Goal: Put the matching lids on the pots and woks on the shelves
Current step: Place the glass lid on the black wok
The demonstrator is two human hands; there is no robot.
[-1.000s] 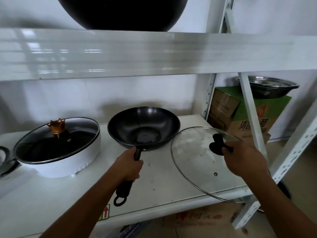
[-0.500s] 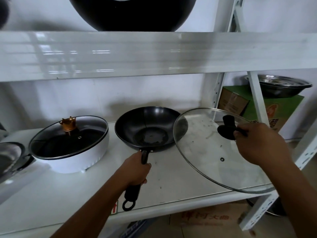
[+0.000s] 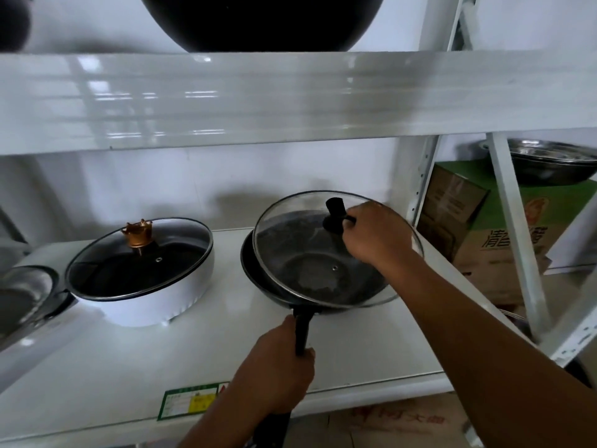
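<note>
A black wok [image 3: 255, 276] stands on the white shelf [image 3: 106, 360], its long black handle toward me. My left hand [image 3: 277, 370] is shut on that handle. My right hand [image 3: 378, 234] grips the black knob of a glass lid [image 3: 290, 253] and holds the lid tilted over the wok; its near edge lies at the wok's front rim and its far side is raised. To the left sits a white pot [image 3: 151, 302] covered by a glass lid with a gold crown knob [image 3: 137, 234].
A large black wok [image 3: 274, 24] rests on the upper shelf [image 3: 290, 95]. At the far left edge part of a grey pot [image 3: 22, 295] shows. Beyond the shelf post [image 3: 513, 231] on the right, a steel bowl [image 3: 549, 163] sits on a green cardboard box [image 3: 478, 227].
My right hand has carried the glass lid from the right side of the shelf leftward over the wok. My left hand has kept hold of the wok handle.
</note>
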